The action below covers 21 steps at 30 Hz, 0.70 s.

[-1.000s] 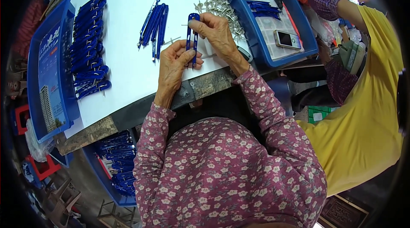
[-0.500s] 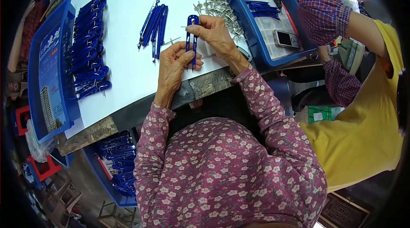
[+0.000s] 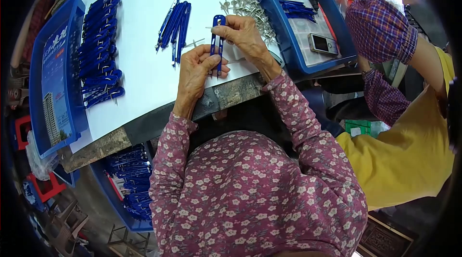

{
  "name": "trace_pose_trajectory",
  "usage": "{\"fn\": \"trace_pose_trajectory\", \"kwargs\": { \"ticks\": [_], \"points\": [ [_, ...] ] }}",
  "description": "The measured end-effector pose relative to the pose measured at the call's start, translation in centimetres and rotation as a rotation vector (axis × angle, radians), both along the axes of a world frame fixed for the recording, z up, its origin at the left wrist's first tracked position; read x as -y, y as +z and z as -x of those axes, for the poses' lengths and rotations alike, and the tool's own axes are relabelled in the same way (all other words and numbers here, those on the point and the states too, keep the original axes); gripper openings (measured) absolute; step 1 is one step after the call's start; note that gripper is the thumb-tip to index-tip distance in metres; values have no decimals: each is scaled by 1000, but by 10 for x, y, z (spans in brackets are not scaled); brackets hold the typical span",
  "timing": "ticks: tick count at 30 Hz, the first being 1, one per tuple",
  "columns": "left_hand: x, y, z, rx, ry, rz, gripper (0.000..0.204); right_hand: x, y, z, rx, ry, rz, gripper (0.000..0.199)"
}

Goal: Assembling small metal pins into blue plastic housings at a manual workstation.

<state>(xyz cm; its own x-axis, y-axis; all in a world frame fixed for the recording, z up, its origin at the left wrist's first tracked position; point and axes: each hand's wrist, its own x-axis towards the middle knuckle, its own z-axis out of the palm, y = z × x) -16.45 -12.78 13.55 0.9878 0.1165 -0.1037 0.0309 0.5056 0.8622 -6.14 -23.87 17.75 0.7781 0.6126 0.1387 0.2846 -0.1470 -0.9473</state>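
Near the table's front edge, both hands hold one long, narrow blue slotted part [image 3: 221, 48], upright with its rounded end away from me. My left hand [image 3: 195, 72] is closed on its lower legs. My right hand [image 3: 243, 36] pinches the part close to the rounded end, where a thin silver pin [image 3: 209, 27] sticks out to the left. A loose pin [image 3: 195, 43] lies on the white sheet beside my left hand. Left of the hands is a small bundle of blue strips [image 3: 175, 26]. Many silver flat-headed pins [image 3: 248, 4] are heaped beyond my right hand.
A long row of blue parts [image 3: 100, 45] lies left, beside a blue tray [image 3: 79, 112]. Another blue tray [image 3: 292, 48] on the right holds blue strips and a phone [image 3: 322, 44]. Below the table is a bin [image 3: 106, 185] of blue parts. A co-worker's checked sleeve [image 3: 382, 28] is at right.
Both hands keep nearly the same hold on the blue part. The co-worker's arm at right has shifted right. The whole view has moved slightly.
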Motion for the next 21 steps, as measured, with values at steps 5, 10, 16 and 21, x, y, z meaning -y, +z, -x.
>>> {"fn": "trace_pose_trajectory", "kwargs": {
  "ticks": [5, 10, 16, 21],
  "points": [
    [0, -1, 1, -5, 1, 2, 17, 4, -10, -6, -57, 25, 43, 27],
    [-1, -2, -2, -28, -2, 10, 19, 5, -19, -13, -283, 15, -64, 31],
    [2, -1, -1, 13, 18, -43, 20, 9, -29, -20, -321, 99, -110, 28],
    [3, -3, -1, -4, -13, -44, 21, 11, -29, -22, -268, 83, -98, 25]
  ]
}}
